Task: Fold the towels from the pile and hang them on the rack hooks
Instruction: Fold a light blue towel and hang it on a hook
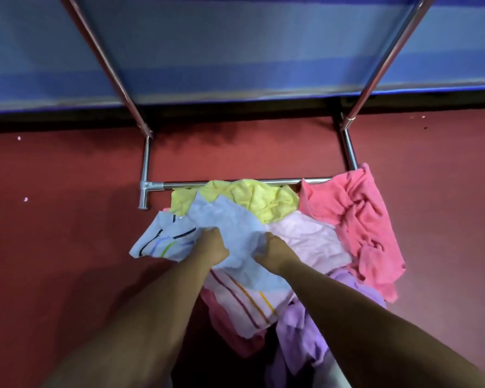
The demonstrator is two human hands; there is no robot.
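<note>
On the red floor, the rack shows no hung towel; its hooks are out of view. The pile lies unfolded against its base bar. The light blue towel lies on top, and your left hand and right hand each grip a bunch of it. Folding, by my judgement, has not begun.

Both forearms are reaching forward and down. The left hand and right hand are each gripping the light-blue towel, fingers curled.
</note>
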